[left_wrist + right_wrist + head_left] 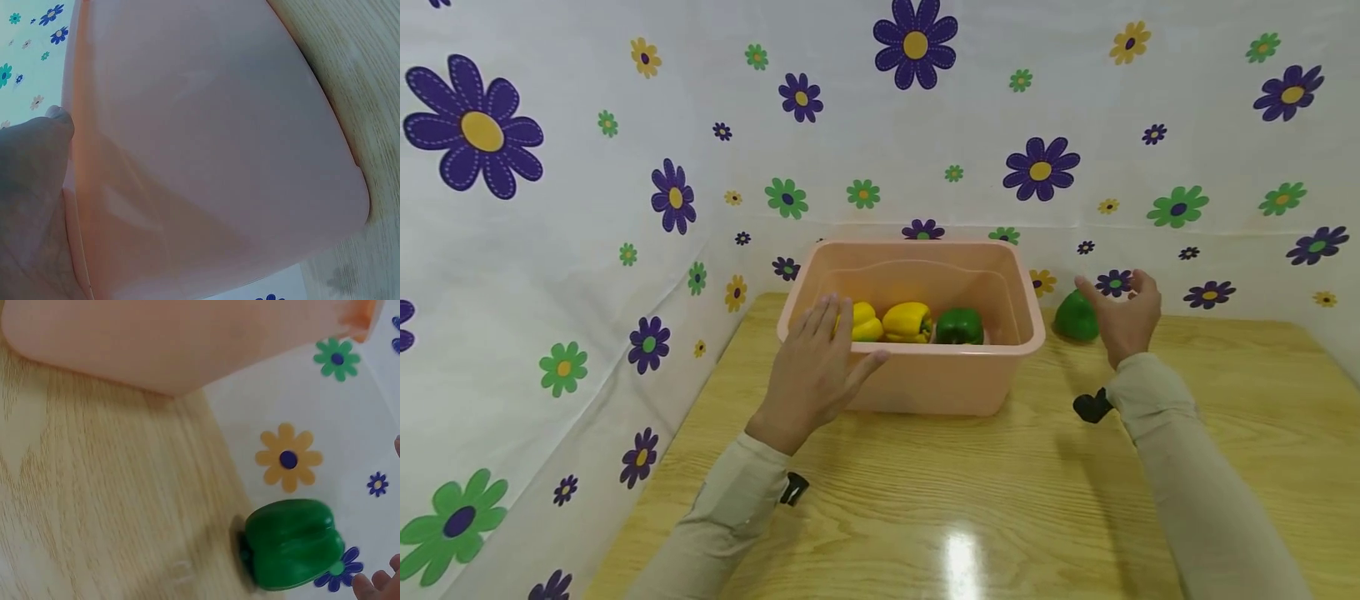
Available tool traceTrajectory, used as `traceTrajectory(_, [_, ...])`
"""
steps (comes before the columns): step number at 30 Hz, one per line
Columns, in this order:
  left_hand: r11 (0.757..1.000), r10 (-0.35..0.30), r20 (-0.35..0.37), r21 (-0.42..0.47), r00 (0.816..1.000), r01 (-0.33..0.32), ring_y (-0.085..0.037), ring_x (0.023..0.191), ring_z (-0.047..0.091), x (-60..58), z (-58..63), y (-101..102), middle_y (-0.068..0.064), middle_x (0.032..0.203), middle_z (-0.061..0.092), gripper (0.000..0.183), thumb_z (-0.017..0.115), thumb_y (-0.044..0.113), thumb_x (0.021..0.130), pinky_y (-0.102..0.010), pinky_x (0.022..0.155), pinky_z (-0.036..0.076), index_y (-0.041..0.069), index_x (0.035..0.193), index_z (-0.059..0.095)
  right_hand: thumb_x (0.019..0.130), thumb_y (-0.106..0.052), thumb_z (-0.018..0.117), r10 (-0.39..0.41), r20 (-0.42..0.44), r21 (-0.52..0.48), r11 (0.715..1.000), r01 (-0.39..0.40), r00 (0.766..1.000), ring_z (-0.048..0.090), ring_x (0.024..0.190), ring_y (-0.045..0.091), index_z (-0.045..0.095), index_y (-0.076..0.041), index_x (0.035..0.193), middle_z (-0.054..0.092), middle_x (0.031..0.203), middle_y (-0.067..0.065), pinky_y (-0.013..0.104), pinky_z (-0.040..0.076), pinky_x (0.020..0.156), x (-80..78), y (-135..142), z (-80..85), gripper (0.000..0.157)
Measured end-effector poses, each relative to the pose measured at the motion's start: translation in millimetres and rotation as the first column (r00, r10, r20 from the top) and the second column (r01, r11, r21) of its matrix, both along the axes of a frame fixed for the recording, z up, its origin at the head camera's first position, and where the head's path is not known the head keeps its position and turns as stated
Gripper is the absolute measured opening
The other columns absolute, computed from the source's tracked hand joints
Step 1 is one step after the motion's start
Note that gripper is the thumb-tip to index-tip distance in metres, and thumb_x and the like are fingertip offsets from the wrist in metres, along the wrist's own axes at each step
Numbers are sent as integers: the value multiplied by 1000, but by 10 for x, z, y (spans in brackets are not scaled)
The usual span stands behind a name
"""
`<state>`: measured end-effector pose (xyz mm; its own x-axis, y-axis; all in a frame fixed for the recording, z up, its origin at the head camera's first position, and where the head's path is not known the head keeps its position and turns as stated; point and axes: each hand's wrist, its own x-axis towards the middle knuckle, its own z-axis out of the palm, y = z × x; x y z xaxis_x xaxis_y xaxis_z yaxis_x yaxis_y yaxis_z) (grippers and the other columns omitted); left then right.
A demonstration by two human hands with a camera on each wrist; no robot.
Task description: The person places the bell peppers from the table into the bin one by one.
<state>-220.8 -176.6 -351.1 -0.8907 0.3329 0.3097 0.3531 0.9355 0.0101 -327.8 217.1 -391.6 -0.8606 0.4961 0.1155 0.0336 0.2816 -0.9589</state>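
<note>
A pink plastic bin [925, 379] stands on the wooden table, with two yellow bell peppers [907, 322] and a green bell pepper [959, 327] inside. My left hand [812, 367] lies over the bin's front left rim, fingers straight and thumb spread to the side. In the left wrist view the thumb shows at the rim beside the bin's wall [206, 137]. Right of the bin, another green bell pepper [294, 544] sits on the table near the back edge. Close to that pepper is my right hand [1123, 317], thumb and fingers spread apart with nothing between them.
The wooden table [925, 492] runs up to a white flowered cloth [955, 125] at the back and left. A black wrist mount [1093, 406] sticks out from the right sleeve, and another black piece [793, 488] from the left sleeve.
</note>
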Motion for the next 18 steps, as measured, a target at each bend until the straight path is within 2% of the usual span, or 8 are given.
traceTrajectory(6, [1000, 8, 14, 1, 1000, -8, -37, 151, 24, 0, 3, 1, -25, 161, 28, 88, 39, 63, 103, -46, 125, 15, -6, 156, 28, 87, -49, 76, -26, 95, 24, 999, 24, 995, 27, 148, 29, 18, -7, 161, 25, 162, 15, 40, 27, 122, -75, 25, -127, 103])
traceTrajectory(12, [1000, 21, 29, -9, 999, -21, -36, 152, 22, -8, 13, 9, -25, 162, 26, 90, 38, 64, 102, -46, 125, 14, -5, 157, 26, 88, -50, 75, -23, 201, 17, 1000, 20, 979, 26, 149, 34, 16, -4, 161, 24, 162, 20, 44, 26, 122, -110, 33, -246, 104])
traceTrajectory(18, [1000, 27, 29, -9, 999, -27, -36, 152, 22, -9, 5, 14, -24, 163, 26, 90, 38, 65, 102, -47, 125, 14, -5, 157, 25, 89, -48, 74, 16, 260, 24, 999, -23, 965, 23, 150, 37, 14, 0, 160, 22, 163, 23, 48, 24, 122, -105, 34, -346, 105])
